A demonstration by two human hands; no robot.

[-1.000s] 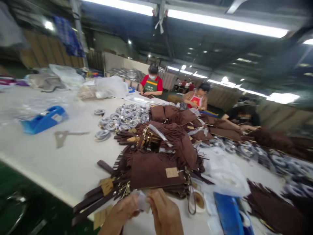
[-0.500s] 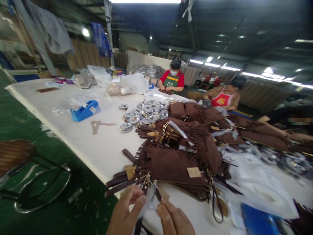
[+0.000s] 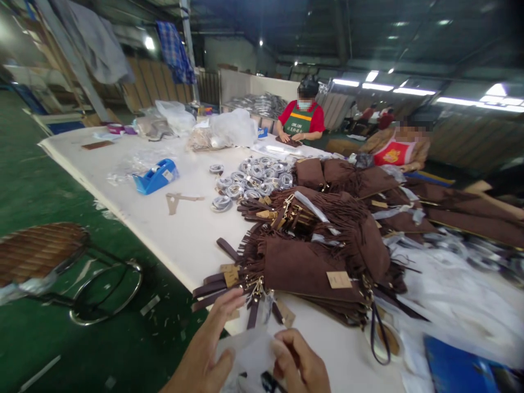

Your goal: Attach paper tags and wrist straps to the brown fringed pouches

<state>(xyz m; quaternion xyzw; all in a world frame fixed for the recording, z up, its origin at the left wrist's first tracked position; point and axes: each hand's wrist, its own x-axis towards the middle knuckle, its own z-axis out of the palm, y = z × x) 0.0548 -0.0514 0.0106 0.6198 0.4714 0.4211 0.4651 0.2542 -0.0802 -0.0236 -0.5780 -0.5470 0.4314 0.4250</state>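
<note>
At the bottom of the view, my right hand (image 3: 301, 363) pinches the edge of a translucent plastic piece (image 3: 249, 352) between thumb and fingers. My left hand (image 3: 208, 346) is on the other side of it, fingers stretched out and thumb apart, the thumb against or close to the plastic. Below the plastic a small dark item (image 3: 270, 382) shows at the lower edge; its kind is unclear. Just beyond my hands lies a stack of brown fringed bags (image 3: 311, 267) with a paper tag (image 3: 339, 279), metal clasps and dark wrist straps (image 3: 210, 288).
Coiled grey straps (image 3: 254, 177), a blue tape dispenser (image 3: 156, 176) and a flat angular piece (image 3: 174, 202) lie on the white table (image 3: 180, 245). A tape roll (image 3: 388, 341) and blue item (image 3: 458, 365) are at right. A stool (image 3: 45, 248) stands left; co-workers sit across.
My left fingers have spread from a near pinch. The plastic piece now appears wider between my hands, lower and clear of the bag clasps. The view has shifted slightly left.
</note>
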